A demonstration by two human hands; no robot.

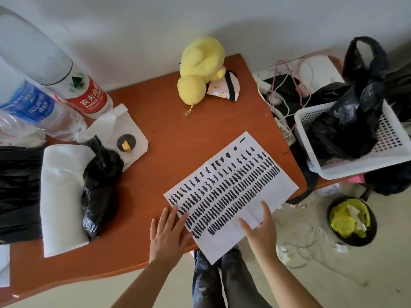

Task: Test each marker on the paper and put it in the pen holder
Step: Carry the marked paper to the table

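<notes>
A white sheet of paper [262, 187], covered with rows of dark marker strokes, lies tilted on the orange table [178, 134], its near corner hanging over the table's front edge. My left hand [169, 232] lies flat with straight fingers on the paper's left edge. My right hand [261, 227] has its fingers spread on the paper's lower right part, thumb toward the left. Neither hand holds anything. No marker and no pen holder is in view.
A yellow plush toy [200, 67] sits at the table's back. Water bottles [44, 105], tissues and a black bag [100, 187] crowd the left. A white basket [355, 138] with a black bag stands right; a black bin [351, 221] sits on the floor.
</notes>
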